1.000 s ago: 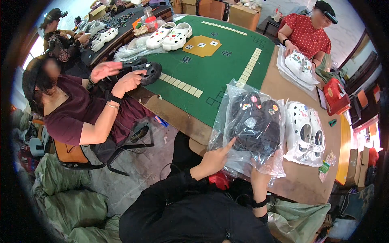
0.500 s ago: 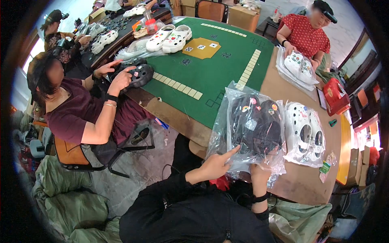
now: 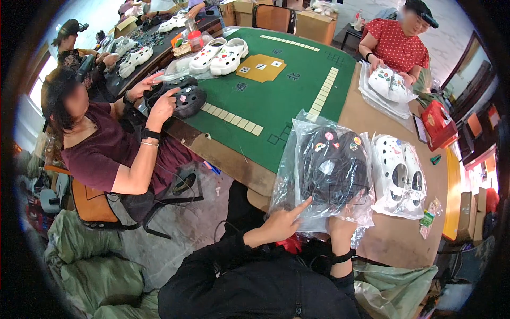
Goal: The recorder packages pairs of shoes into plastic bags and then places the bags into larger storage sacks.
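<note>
A clear plastic bag (image 3: 297, 154) holding a pair of black clogs (image 3: 332, 165) with coloured charms stands tilted at the near edge of the brown table (image 3: 393, 239). My right hand (image 3: 344, 223) reaches up under the bag's lower end and grips it, mostly hidden by the plastic. My left hand (image 3: 281, 223) sits at the bag's lower left corner, its forefinger stretched out against the plastic and the other fingers curled. Both my sleeves are black.
A bagged pair of white clogs (image 3: 398, 178) lies right of my bag. A green mat (image 3: 281, 101) with tile rows covers the table's middle. A seated person (image 3: 106, 154) at left handles a black clog (image 3: 183, 98); another person (image 3: 396, 48) across holds bagged white clogs.
My left hand slid down the bag's left side to its lower corner and now points a forefinger. The bag shifted a little. The person at left moved both hands onto the black clog.
</note>
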A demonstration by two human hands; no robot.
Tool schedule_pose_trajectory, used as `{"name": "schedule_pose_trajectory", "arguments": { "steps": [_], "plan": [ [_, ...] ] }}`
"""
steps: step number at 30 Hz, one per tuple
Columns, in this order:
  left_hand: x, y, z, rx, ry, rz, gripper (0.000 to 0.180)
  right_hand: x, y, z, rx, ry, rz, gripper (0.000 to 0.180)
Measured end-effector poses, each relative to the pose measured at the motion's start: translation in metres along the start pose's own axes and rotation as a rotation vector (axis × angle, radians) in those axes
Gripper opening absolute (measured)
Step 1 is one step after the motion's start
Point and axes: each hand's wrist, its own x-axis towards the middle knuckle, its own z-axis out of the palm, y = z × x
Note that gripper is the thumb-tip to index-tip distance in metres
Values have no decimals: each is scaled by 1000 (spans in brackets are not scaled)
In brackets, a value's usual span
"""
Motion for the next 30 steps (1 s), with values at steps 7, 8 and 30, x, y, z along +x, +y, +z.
{"name": "schedule_pose_trajectory", "arguments": {
  "steps": [7,8,30],
  "plan": [
    [0,-5,6,12,-5,-9,80,5,-8,-11,88,-168,91,74],
    [1,-5,6,14,-6,-7,80,5,-8,-10,61,-108,73,74],
    [1,-2,9,7,-55,-42,82,5,-10,-12,63,-293,147,56]
  ]
}}
